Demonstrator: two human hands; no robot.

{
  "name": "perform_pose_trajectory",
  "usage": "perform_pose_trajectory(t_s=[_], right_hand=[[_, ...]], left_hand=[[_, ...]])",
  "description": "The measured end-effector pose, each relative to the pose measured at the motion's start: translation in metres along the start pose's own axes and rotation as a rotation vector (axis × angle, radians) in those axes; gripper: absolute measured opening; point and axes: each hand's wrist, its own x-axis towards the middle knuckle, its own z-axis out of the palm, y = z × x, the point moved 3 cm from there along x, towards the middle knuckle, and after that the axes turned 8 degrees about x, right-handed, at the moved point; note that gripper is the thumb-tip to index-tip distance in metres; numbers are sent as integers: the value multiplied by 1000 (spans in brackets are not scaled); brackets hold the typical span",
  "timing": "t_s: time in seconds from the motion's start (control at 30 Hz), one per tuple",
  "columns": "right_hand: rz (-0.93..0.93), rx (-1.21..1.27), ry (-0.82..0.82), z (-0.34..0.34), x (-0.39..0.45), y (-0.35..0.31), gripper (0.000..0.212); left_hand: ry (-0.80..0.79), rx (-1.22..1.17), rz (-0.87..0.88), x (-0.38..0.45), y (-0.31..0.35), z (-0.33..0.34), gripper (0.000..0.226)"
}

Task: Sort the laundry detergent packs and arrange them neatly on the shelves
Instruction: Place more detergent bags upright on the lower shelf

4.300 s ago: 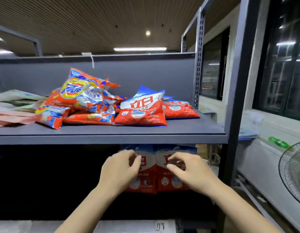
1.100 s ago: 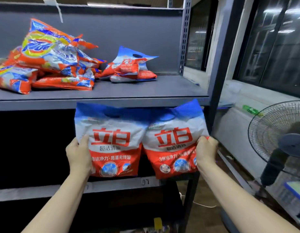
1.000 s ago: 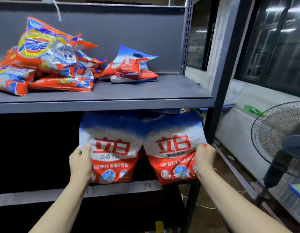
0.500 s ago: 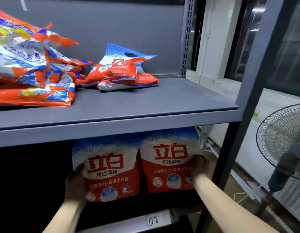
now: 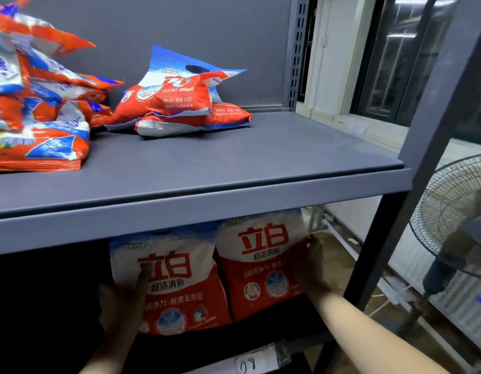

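Standing upright side by side on the lower shelf [image 5: 301, 344]: two red-and-white detergent packs, left pack [image 5: 177, 287] and right pack [image 5: 263, 265], edges touching, tops hidden behind the upper shelf [image 5: 196, 209] lip. Left hand [image 5: 120, 309] grips the left pack's outer edge, thumb across its front. Right hand [image 5: 312, 268] sits against the right pack's outer edge, fingers wrapped on it; both hands in shadow, details dim. Upper shelf holds two similar packs [image 5: 177, 101] stacked flat near the back, and a loose pile of orange-blue packs [image 5: 36, 109] at left. Paper label "08" [image 5: 254, 363] on the lower shelf's front edge. Fan [image 5: 455, 220] stands to the right of the rack post [image 5: 396, 211].
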Motion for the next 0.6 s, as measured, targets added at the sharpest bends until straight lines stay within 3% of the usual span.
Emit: perform_pose_trajectory(t_s=[0.1, 0.17, 0.23, 0.3, 0.37, 0.6], right_hand=[[-285, -189, 149, -11, -31, -14, 64], [-433, -440, 10, -7, -53, -10, 61], [-472, -641, -132, -2, -75, 5, 65], [-447, -750, -206, 0, -91, 22, 76], [-478, -749, -197, 2, -97, 33, 83], [-299, -694, -320, 17, -71, 32, 81]], left_hand=[[177, 302, 201, -12, 6, -6, 118], [200, 469, 487, -33, 11, -2, 104], [131, 605, 777, -62, 7, 14, 83], [-22, 658, 959, -85, 0, 31, 69], [-103, 694, 1002, -91, -4, 40, 64], [-192, 768, 895, -76, 12, 62, 66]])
